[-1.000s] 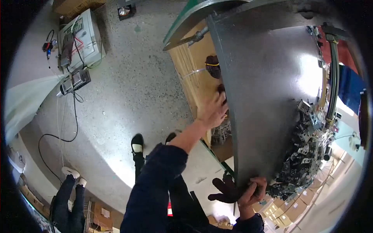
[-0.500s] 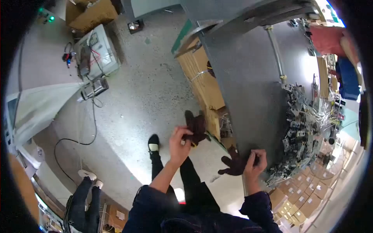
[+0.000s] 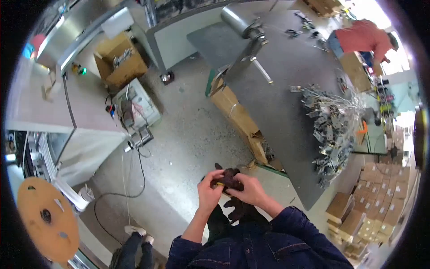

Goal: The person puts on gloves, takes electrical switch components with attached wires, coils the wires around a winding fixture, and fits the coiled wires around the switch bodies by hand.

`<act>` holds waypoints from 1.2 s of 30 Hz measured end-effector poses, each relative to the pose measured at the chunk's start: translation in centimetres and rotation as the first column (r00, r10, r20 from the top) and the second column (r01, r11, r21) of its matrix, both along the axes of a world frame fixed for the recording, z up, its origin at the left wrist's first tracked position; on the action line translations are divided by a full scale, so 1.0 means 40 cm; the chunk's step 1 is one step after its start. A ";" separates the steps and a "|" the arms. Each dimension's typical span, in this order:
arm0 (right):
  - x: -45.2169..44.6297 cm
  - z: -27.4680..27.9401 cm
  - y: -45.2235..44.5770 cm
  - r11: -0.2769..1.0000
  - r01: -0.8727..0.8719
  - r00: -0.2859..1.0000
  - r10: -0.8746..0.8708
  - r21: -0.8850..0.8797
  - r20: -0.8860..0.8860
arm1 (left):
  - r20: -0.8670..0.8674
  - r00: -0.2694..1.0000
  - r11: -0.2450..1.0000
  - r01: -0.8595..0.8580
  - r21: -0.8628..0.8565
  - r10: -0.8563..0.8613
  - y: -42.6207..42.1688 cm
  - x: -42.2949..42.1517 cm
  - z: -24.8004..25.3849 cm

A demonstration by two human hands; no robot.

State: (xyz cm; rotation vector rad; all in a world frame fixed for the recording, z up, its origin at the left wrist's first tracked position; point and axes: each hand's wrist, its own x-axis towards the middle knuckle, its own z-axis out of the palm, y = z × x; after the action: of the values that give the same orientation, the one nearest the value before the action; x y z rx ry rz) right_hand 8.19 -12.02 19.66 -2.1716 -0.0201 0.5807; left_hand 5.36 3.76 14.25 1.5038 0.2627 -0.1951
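In front of my body, both hands meet at a dark brown work glove (image 3: 230, 178) with a bit of yellow at its cuff. My left hand (image 3: 209, 192) pinches the cuff from one side. From the other side my right hand (image 3: 251, 192) grips the same glove, its thumb near the opening. A second dark glove (image 3: 239, 210) hangs just below my right hand; what holds it is partly hidden. No fingers are inside either glove as far as I can see.
A grey table (image 3: 273, 103) on my right carries a heap of metal parts (image 3: 329, 130). Stacked cartons (image 3: 380, 193) stand beyond it. An open cardboard box (image 3: 120, 60) and a white unit (image 3: 136, 105) with cables sit at the left. Another person (image 3: 365, 38) bends over the far side.
My right hand has come left from the table edge with its glove and joined my left hand at the other glove. My view has shifted, showing more of the table.
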 end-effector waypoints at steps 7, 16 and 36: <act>-0.046 0.073 -0.021 0.996 -0.036 0.995 0.028 0.077 0.093 | 0.181 0.981 0.998 0.058 0.040 -0.064 0.004 -0.032 0.112; 0.215 0.066 -0.406 0.770 0.463 0.647 -0.632 0.440 0.426 | 0.149 0.989 0.976 -0.054 0.210 0.022 -0.030 -0.121 0.147; -0.249 0.288 -0.405 0.960 0.124 0.645 -0.269 0.250 0.715 | 0.029 0.987 0.988 0.156 0.002 -0.156 -0.447 -0.157 0.266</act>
State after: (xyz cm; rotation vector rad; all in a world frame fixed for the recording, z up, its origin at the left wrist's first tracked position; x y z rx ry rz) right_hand -1.75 -28.23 31.19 -2.0482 -0.2649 -0.4666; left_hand -0.94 -14.13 24.89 1.5265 0.1220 -0.2978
